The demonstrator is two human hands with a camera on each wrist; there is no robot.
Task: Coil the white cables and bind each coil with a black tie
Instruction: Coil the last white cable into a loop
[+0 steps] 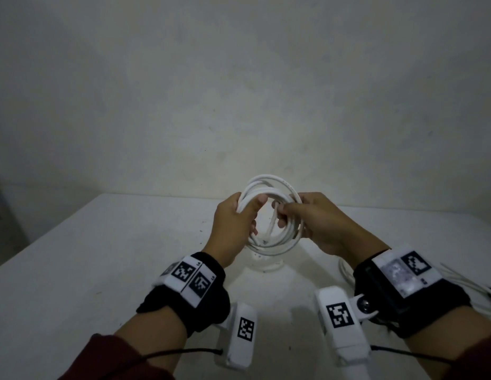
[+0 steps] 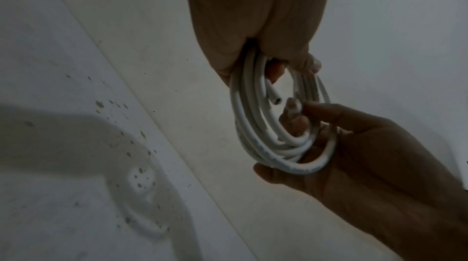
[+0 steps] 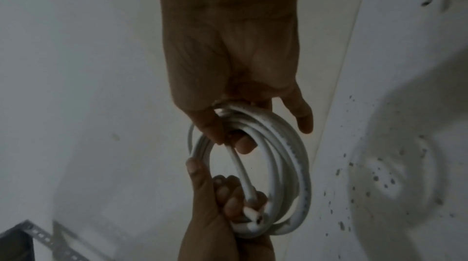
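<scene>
- Round coil of stiff white plastic cable held in the air between both hands, above the middle of the pale speckled worktop, loops standing upright.
- Left hand wrapped round the coil's left side.
- Right hand gripping the right side, pinching the loose cable end, which crosses the coil's opening.
- No black tie visible; probably to be fetched next.
- More white cables lying at the worktop's right edge.

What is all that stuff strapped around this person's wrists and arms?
Both hands, the left hand and the right hand, are bare. Each wrist wears a black band carrying white blocks printed with black-and-white square codes. A white boxy camera with its own code hangs under each wrist, and a thin black cord trails back from it. Dark red sleeves cover the forearms.
</scene>
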